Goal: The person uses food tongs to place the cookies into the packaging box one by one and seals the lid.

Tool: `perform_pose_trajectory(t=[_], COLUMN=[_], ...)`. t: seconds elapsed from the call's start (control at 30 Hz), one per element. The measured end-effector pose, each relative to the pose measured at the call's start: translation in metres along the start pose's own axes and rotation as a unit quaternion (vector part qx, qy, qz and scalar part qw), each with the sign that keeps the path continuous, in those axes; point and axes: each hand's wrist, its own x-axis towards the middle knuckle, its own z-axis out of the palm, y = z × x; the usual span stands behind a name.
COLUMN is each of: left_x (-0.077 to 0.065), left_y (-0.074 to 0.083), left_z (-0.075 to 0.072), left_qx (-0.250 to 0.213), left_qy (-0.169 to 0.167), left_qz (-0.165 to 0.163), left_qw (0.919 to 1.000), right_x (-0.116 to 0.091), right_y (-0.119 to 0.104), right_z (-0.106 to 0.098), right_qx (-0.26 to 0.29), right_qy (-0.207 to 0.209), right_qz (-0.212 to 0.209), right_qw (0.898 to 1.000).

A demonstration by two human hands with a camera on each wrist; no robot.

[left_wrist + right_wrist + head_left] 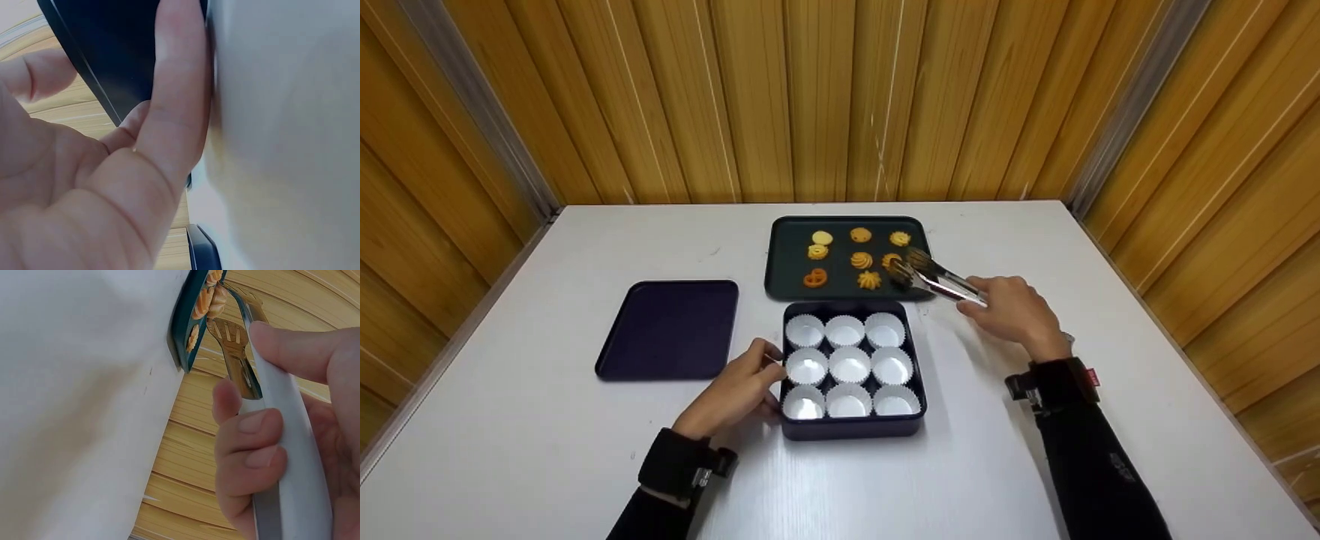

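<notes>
My left hand (742, 386) rests against the left wall of a dark blue square box (851, 429), its fingers lying along the outside in the left wrist view. Inside the box stand rows of white paper cups (849, 365). In my right hand (1011, 309) I hold metal tongs (949, 285) by the handles. The ends of the tongs reach over the right part of a dark green tray (791, 259), around or beside a ridged cookie (891, 260). Whether they touch it I cannot tell. Nearby lie a swirled cookie (862, 260) and a star-shaped cookie (869, 280).
A dark flat lid or tray (671, 330) lies left of the box on the white table (547, 442). On the green tray's left part are a pretzel (815, 278) and a round pale cookie (823, 238). Wood-patterned walls (817, 97) enclose the table's back and sides.
</notes>
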Motion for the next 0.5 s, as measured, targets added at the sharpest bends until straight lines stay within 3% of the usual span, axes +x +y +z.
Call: perform_pose_trajectory(t=[0.27, 0.5], left_x=[-0.001, -0.001], left_y=[0.0, 0.0], left_z=[0.0, -0.001], left_qx=[-0.003, 0.011], left_qy=[-0.001, 0.002], left_qz=[0.0, 0.006], left_qw=[1.0, 0.9999], right_x=[-0.001, -0.005], right_y=[-0.005, -0.02], right_z=[-0.004, -0.013], right_qx=[-0.002, 0.018], right_qy=[0.001, 0.016], right_qz=[-0.008, -0.054], right_qw=[1.0, 0.998])
